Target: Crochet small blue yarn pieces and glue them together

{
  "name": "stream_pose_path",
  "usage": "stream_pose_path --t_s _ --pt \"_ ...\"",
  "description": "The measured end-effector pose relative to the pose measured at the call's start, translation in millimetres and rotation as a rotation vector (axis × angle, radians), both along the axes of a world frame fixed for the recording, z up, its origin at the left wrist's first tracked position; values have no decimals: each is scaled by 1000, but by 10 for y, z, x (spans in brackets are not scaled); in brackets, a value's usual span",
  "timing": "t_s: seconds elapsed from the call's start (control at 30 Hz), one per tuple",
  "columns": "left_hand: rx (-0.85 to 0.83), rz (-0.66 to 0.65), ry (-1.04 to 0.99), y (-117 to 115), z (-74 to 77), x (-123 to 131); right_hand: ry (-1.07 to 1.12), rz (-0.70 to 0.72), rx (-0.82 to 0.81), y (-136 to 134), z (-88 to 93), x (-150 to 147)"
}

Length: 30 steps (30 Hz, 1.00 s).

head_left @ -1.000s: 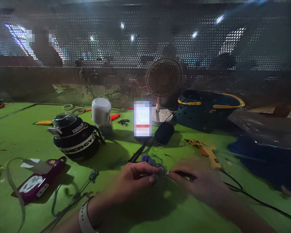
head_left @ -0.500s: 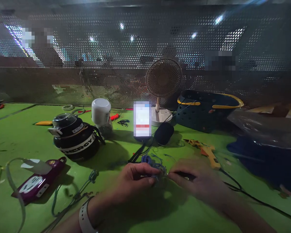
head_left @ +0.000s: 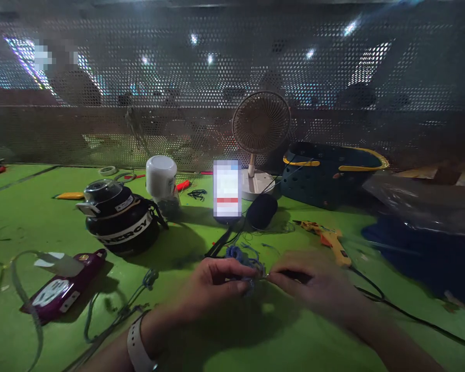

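Head view: blue yarn between your two hands

Leftmost lies the power strip [head_left: 54, 292], then the bottle [head_left: 120, 227] and the jar [head_left: 161, 173]. Your left hand [head_left: 213, 284] comes next, palm curled, thumb and forefinger nearly meeting on the yarn [head_left: 234, 253], which sits mid-table, partly hidden by your fingers. Behind it rests the dark ball [head_left: 262, 212]. Your right hand [head_left: 313, 281] is closed in a fingertip pinch on what seems a slim tool, too small to identify, its tip at the yarn's edge. You appear to be working the strands; the next move likely calls for a steady left grip and small right-hand motions. Rightmost is the glue gun [head_left: 339, 248].
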<state>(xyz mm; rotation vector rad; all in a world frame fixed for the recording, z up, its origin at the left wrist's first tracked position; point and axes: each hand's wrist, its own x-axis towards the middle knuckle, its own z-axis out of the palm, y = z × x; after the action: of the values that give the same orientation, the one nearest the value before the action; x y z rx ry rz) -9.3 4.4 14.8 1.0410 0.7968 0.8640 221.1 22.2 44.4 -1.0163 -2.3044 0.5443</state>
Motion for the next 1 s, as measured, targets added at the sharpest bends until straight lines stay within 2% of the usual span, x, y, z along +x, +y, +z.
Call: stream_pose_path --t_s 0.53,0.8,1.0 --pt "3 -34 -5 15 -21 -8 -39 24 23 10 -9 28" --pt "10 -86 -26 -2 12 -13 64 73 -136 -5 -12 -15" --pt "1 -54 -13 -3 -2 -1 9 55 -80 1 4 8"
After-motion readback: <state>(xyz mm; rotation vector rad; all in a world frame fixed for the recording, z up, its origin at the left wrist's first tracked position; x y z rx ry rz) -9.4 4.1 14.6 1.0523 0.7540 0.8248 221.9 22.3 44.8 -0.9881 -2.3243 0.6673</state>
